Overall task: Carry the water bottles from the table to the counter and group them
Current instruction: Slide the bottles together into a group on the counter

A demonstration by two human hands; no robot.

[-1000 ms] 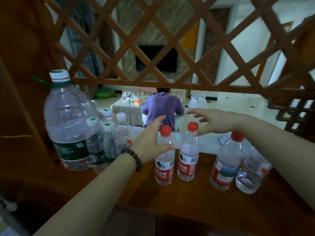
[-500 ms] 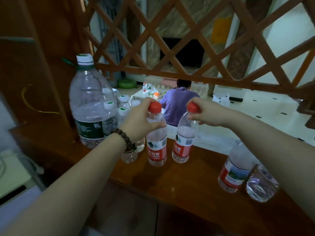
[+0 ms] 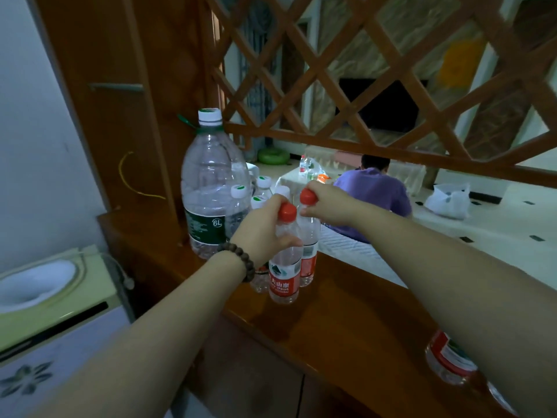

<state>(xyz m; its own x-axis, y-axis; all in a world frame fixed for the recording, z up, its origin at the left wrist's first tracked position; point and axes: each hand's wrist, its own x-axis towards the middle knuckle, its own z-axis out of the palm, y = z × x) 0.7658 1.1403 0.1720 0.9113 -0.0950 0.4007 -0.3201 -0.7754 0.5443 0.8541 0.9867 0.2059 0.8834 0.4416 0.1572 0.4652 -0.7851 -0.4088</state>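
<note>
Red caps top two small bottles, the near bottle [image 3: 284,276] gripped by the left hand [image 3: 265,233], the far bottle [image 3: 309,233] by the right hand [image 3: 324,206]. One 6L jug [image 3: 211,191] stands on the counter [image 3: 346,315] beside four white-capped bottles [image 3: 239,206].

Both bare forearms are reaching forward side by side, the left hand [image 3: 265,229], a bead bracelet circling its wrist, curling its fingers around something just below its top, while the right hand [image 3: 324,203] is pinching closed from above, knuckles up
</note>
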